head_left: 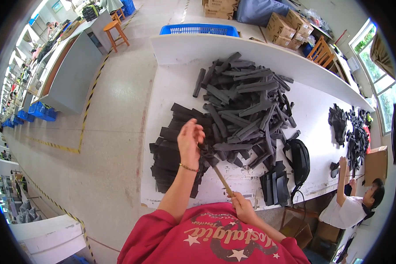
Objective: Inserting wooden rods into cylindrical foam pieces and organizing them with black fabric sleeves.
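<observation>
My right hand (243, 207), close to my body, is closed around the lower end of a thin tan stick (222, 180). The stick slants up and left, and its far end goes into a bunched dark fabric piece (208, 155). Beside that bunch, my left hand (190, 140) is raised with its fingers extended and nothing visible in them; its palm side is partly hidden. Under and around it lie overlapping flat dark strips (166, 148) in a row. A large heap of dark grey fabric tubes (251, 103) covers the table beyond.
The white table (174, 83) has a raised back board (268, 52), with a blue basket (198, 29) behind it. To the right lie a stack of dark pieces (275, 185) and a black bag (299, 163). A co-worker (347, 204) handles dark pieces at the table's right end.
</observation>
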`<state>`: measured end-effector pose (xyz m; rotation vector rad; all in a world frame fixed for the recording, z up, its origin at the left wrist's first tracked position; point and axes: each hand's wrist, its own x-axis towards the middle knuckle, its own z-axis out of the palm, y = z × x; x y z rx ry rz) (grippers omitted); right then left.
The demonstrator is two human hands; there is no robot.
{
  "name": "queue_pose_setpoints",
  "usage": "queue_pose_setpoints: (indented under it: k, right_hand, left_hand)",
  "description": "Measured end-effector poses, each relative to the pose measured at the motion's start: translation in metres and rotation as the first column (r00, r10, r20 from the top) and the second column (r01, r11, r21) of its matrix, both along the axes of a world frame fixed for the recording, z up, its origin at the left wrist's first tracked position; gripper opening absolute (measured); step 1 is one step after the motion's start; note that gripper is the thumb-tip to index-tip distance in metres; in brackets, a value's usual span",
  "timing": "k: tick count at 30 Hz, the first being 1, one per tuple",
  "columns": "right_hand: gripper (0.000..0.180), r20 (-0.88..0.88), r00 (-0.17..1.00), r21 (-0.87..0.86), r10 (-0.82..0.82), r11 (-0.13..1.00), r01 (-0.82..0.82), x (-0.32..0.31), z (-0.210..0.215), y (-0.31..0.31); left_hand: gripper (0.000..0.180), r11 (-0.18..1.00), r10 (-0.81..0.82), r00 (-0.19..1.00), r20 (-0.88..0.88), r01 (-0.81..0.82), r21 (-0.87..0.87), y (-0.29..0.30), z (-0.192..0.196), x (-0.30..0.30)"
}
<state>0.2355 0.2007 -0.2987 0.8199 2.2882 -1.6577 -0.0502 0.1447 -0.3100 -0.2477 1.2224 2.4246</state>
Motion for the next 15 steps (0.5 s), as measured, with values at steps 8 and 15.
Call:
queue_pose_setpoints:
  k: [8,15]
  right_hand:
    - [0.02,-0.097,0.992,-0.044,-0.075,0.997,0.071,-0.013,-0.004,0.005]
    - [0.02,0.022,0.999,0.026,0.044,0.999,-0.045,-0.008,0.009,0.001]
  left_hand:
    - [0.042,0.904,-0.389,0.913,0.122,0.353,0.24,-0.003,-0.028,0.095]
    - [0.03,0.986,-0.134,0.962,0.237,0.107,0.127,-0.002,-0.029,0.055]
